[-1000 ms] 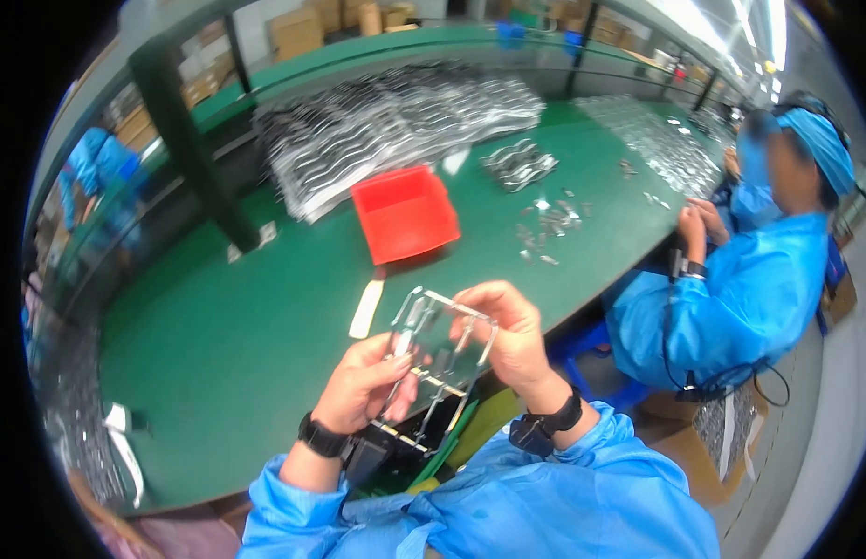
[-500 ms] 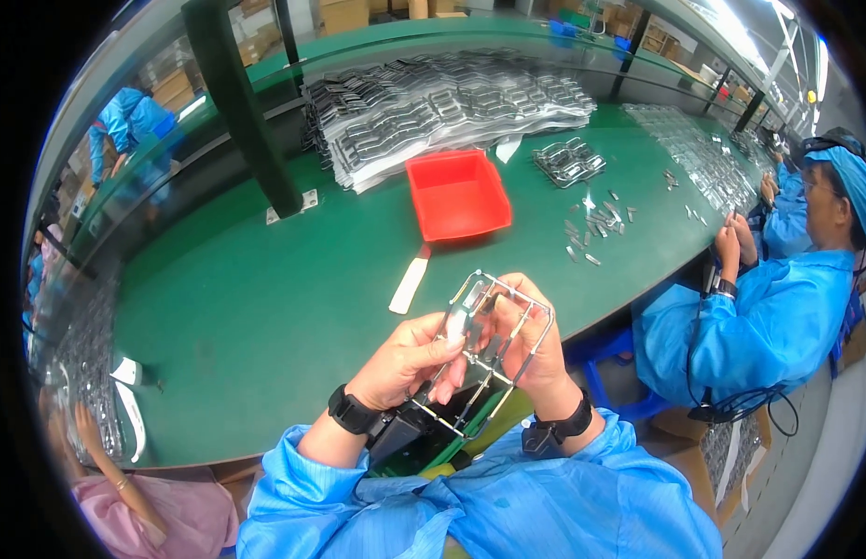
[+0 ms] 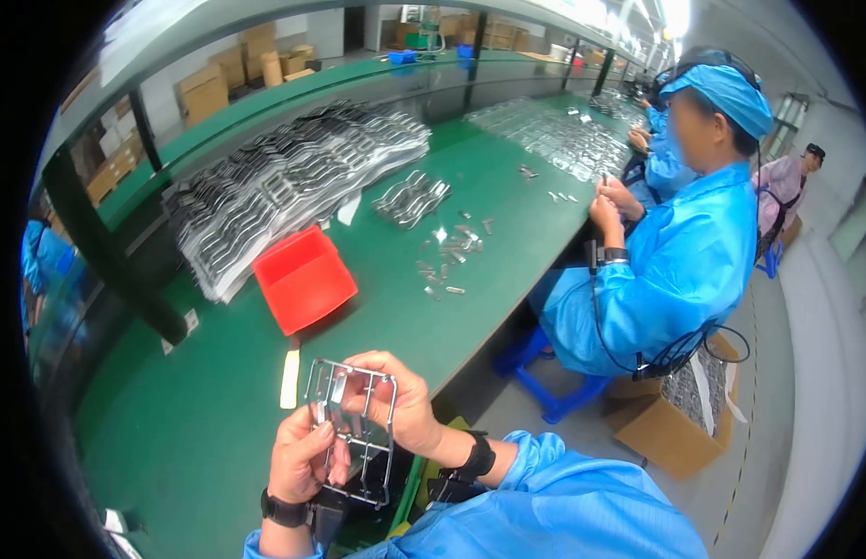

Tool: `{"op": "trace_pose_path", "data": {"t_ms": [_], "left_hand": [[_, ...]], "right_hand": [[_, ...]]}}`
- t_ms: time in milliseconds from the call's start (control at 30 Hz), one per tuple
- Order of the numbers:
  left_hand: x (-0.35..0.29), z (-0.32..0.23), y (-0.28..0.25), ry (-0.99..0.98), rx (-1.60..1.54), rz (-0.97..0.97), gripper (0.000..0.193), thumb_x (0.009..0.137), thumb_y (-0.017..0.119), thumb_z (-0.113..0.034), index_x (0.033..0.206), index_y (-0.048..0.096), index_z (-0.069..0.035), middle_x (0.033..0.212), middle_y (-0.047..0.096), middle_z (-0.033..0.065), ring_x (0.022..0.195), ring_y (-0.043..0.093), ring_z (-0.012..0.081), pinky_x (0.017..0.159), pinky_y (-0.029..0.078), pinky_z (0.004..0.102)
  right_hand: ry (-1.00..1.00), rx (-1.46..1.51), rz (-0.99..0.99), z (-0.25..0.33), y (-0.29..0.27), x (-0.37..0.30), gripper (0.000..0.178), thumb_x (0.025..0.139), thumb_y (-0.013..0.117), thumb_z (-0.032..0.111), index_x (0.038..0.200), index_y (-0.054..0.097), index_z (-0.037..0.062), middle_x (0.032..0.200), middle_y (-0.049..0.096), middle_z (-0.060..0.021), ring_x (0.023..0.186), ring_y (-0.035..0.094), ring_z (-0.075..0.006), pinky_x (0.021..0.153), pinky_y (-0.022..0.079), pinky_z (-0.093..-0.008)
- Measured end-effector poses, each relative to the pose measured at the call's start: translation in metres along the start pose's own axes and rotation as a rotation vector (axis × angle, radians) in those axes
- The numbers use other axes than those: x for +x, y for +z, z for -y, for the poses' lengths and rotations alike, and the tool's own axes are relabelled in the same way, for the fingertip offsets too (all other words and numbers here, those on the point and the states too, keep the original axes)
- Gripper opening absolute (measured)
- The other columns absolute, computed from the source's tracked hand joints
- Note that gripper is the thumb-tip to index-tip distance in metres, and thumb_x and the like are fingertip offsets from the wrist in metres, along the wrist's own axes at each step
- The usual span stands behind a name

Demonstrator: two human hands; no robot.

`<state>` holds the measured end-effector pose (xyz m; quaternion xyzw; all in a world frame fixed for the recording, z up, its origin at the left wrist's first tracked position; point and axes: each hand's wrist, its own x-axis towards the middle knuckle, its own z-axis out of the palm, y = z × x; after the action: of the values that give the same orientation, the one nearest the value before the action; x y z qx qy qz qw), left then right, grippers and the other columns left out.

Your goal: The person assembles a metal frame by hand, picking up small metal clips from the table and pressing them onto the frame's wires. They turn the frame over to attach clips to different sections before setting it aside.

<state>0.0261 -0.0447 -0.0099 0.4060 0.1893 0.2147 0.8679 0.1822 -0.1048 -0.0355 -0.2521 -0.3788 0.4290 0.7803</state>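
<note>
Between both hands, above the near edge of the green table, is a bent metal wire frame (image 3: 390,424) with crossbars. My left hand (image 3: 301,456) is closed on its left side, the thumb pressed near a small shiny metal strip (image 3: 338,386) within the frame. My right hand (image 3: 405,402) grips the upper right part, its fingers curled behind the wires. Some fingertips are hidden by the bars. Just beyond the hands lies a pale, flat-handled tool (image 3: 289,379), touching or close to a red plastic bin (image 3: 307,284).
Wire frames lie in a broad layered pile (image 3: 293,177) at the back, with a smaller stack (image 3: 412,198) beside it. Several loose metal strips (image 3: 449,250) are scattered on the green table (image 3: 508,200). To the right sits a co-worker (image 3: 675,252) in blue, near an open cardboard box (image 3: 675,424).
The view has swung to the right, so the bin and pile appear further left and more of the co-worker shows. Both hands still hold the wire frame.
</note>
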Motion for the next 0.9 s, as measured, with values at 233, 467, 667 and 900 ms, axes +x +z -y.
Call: {"op": "trace_pose_path", "data": {"t_ms": [233, 467, 667, 900], "left_hand": [[0.001, 0.003, 0.001, 0.008, -0.027, 0.024, 0.016, 0.089, 0.055, -0.012, 0.093, 0.051, 0.003, 0.062, 0.058, 0.0168, 0.04, 0.054, 0.0207, 0.037, 0.044, 0.0276], [0.001, 0.001, 0.002, -0.005, -0.016, 0.008, 0.017, 0.089, 0.055, -0.012, 0.095, 0.052, 0.004, 0.062, 0.058, 0.0164, 0.041, 0.054, 0.02, 0.037, 0.043, 0.0271], [0.0, 0.001, 0.004, -0.015, 0.056, -0.013, 0.017, 0.089, 0.056, -0.012, 0.095, 0.054, 0.004, 0.062, 0.059, 0.0148, 0.042, 0.054, 0.0188, 0.038, 0.044, 0.026], [-0.003, 0.001, 0.007, -0.087, 0.151, -0.02, 0.016, 0.088, 0.059, -0.012, 0.095, 0.055, 0.001, 0.066, 0.06, 0.0107, 0.048, 0.056, 0.0155, 0.044, 0.046, 0.0242]], "right_hand": [[0.0, -0.254, -0.026, 0.001, -0.001, 0.0, 0.031, 0.081, 0.066, -0.003, 0.108, 0.051, -0.0006, 0.101, 0.055, -0.0038, 0.093, 0.056, -0.0105, 0.083, 0.047, -0.0266], [0.102, -0.215, -0.055, 0.01, 0.001, 0.003, 0.015, 0.088, 0.06, 0.005, 0.101, 0.054, 0.0002, 0.089, 0.057, -0.0014, 0.079, 0.056, -0.0081, 0.071, 0.047, -0.0236], [0.267, 0.012, -0.01, 0.011, -0.009, 0.01, 0.011, 0.092, 0.056, 0.014, 0.094, 0.055, 0.0033, 0.08, 0.057, -0.001, 0.066, 0.053, -0.0069, 0.06, 0.043, -0.0208], [0.528, 0.371, 0.134, 0.032, -0.02, 0.011, 0.014, 0.09, 0.058, 0.016, 0.094, 0.054, 0.0031, 0.077, 0.057, -0.0021, 0.062, 0.054, -0.0078, 0.058, 0.044, -0.0205]]}}
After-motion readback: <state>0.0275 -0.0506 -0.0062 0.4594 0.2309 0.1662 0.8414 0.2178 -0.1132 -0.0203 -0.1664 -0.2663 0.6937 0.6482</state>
